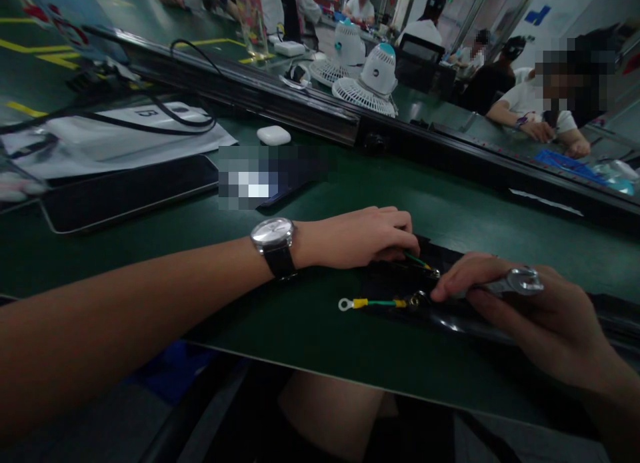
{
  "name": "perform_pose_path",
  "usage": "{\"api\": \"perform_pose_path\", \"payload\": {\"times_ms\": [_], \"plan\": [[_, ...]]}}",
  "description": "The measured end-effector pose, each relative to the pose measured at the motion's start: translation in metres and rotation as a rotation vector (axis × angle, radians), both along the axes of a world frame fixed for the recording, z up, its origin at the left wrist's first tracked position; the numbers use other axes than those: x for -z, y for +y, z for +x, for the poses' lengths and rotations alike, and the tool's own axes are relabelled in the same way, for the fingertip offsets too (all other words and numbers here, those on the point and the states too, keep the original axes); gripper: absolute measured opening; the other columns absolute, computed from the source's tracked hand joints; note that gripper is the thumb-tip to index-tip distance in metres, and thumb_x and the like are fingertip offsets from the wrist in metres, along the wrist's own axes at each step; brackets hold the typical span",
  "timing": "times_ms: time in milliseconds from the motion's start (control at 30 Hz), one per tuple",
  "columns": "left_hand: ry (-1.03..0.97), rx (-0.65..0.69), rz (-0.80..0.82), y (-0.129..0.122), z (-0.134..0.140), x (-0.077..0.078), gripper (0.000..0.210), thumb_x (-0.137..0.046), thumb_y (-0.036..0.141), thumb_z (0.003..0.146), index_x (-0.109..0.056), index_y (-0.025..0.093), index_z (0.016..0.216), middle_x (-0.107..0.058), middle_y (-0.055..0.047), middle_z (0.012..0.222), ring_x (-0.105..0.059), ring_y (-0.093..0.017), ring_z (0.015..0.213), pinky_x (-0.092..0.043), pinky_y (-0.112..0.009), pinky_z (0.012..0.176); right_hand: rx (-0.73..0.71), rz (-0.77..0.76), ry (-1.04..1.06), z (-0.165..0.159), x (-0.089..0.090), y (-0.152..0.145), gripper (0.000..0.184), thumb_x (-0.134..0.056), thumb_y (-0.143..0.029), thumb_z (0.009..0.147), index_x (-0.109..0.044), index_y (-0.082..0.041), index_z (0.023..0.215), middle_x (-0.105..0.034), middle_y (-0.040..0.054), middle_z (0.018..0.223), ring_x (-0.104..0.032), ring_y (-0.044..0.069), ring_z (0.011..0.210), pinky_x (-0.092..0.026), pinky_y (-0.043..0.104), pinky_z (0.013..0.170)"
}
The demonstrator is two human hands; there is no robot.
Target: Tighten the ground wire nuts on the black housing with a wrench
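Note:
My left hand [377,236], with a watch on the wrist, is closed over a short green wire [414,258] at a black part. The wire's end meets a metal fastener [434,274]. My right hand [535,316] grips a silver wrench [525,280] whose open jaw sticks out above the thumb; its other end is hidden by the fingers. Below them lies a green grounding wire [383,303] with yellow sleeves and a ring terminal at its left end. Its right end sits at another fastener [417,299] on the long black part [450,323], which lies on the green tabletop.
A tablet [130,193], papers [125,140] and a white earbud case [273,136] lie at the left. A dark rail [300,116] crosses the table behind them. Beyond it are white fans [377,80] and people seated at work. The table's front edge [300,368] runs below my hands.

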State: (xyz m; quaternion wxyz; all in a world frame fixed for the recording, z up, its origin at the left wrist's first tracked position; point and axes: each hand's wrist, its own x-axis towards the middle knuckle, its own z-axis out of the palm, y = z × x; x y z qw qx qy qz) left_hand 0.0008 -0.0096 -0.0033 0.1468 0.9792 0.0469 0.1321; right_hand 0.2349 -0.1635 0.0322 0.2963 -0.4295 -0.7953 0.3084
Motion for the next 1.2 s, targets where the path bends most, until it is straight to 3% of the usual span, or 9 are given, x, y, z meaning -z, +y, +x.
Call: {"api": "perform_pose_path", "payload": {"times_ms": [133, 367, 567, 667, 833, 967, 1067, 1200], "plan": [[0.003, -0.003, -0.002, -0.001, 0.0, -0.001, 0.026, -0.055, 0.017, 0.101, -0.067, 0.021, 0.123, -0.062, -0.009, 0.12, -0.057, -0.021, 0.109, -0.045, -0.032, 0.094, -0.03, 0.002, 0.027, 0.003, -0.003, 0.001, 0.026, -0.053, -0.014, 0.103, -0.067, -0.031, 0.117, -0.074, 0.0008, 0.11, -0.072, 0.02, 0.103, -0.057, 0.035, 0.089], [0.026, -0.004, -0.023, 0.0, 0.0, -0.003, 0.026, -0.054, 0.019, 0.102, -0.066, 0.023, 0.125, -0.061, -0.009, 0.121, -0.057, -0.021, 0.108, -0.044, -0.032, 0.094, 0.125, 0.129, -0.11, 0.01, -0.002, -0.003, 0.015, -0.065, -0.022, 0.099, -0.07, -0.03, 0.111, -0.077, -0.0019, 0.098, -0.074, 0.015, 0.09, -0.056, 0.026, 0.076], [0.024, 0.001, -0.009, -0.001, 0.0, -0.002, 0.026, -0.053, 0.018, 0.102, -0.066, 0.021, 0.124, -0.061, -0.01, 0.121, -0.057, -0.022, 0.109, -0.044, -0.034, 0.094, 0.009, 0.208, -0.15, 0.009, -0.003, 0.003, 0.014, -0.075, -0.02, 0.092, -0.07, -0.028, 0.102, -0.076, -0.0007, 0.099, -0.074, 0.016, 0.089, -0.057, 0.028, 0.077], [0.021, 0.001, -0.015, -0.001, 0.0, -0.002, 0.025, -0.053, 0.018, 0.102, -0.066, 0.022, 0.123, -0.061, -0.009, 0.121, -0.057, -0.021, 0.109, -0.044, -0.033, 0.094, -0.004, 0.255, -0.15, 0.01, -0.004, 0.005, 0.011, -0.076, -0.019, 0.091, -0.069, -0.025, 0.096, -0.072, 0.0009, 0.094, -0.07, 0.015, 0.082, -0.054, 0.027, 0.069], [0.01, 0.008, -0.01, 0.001, -0.001, -0.001, 0.026, -0.053, 0.017, 0.101, -0.066, 0.022, 0.123, -0.061, -0.009, 0.121, -0.057, -0.021, 0.108, -0.045, -0.033, 0.093, -0.025, 0.175, -0.233, 0.012, -0.003, 0.005, 0.006, -0.063, -0.019, 0.1, -0.064, -0.023, 0.095, -0.064, -0.0029, 0.075, -0.057, 0.009, 0.058, -0.043, 0.024, 0.053], [0.001, 0.008, -0.013, 0.002, -0.001, 0.0, 0.026, -0.054, 0.017, 0.101, -0.066, 0.023, 0.123, -0.061, -0.009, 0.121, -0.057, -0.021, 0.109, -0.045, -0.033, 0.094, -0.051, 0.091, -0.264, 0.011, -0.002, 0.005, 0.007, -0.06, -0.021, 0.101, -0.067, -0.024, 0.101, -0.07, -0.0024, 0.081, -0.062, 0.009, 0.065, -0.046, 0.022, 0.06], [-0.004, 0.005, -0.011, 0.002, 0.0, 0.002, 0.027, -0.055, 0.017, 0.1, -0.066, 0.023, 0.124, -0.061, -0.009, 0.121, -0.057, -0.021, 0.109, -0.045, -0.033, 0.095, -0.054, -0.015, -0.291, 0.011, -0.005, 0.005, 0.005, -0.067, -0.027, 0.099, -0.07, -0.025, 0.096, -0.069, -0.0045, 0.076, -0.061, 0.008, 0.063, -0.046, 0.022, 0.06], [-0.013, 0.011, -0.019, 0.003, 0.0, 0.002, 0.026, -0.056, 0.017, 0.1, -0.067, 0.023, 0.123, -0.062, -0.009, 0.12, -0.058, -0.021, 0.108, -0.045, -0.032, 0.094, 0.0, -0.119, -0.3, 0.013, -0.011, 0.003, 0.01, -0.075, -0.034, 0.092, -0.075, -0.029, 0.1, -0.076, -0.0031, 0.087, -0.07, 0.011, 0.071, -0.051, 0.022, 0.063]]}}
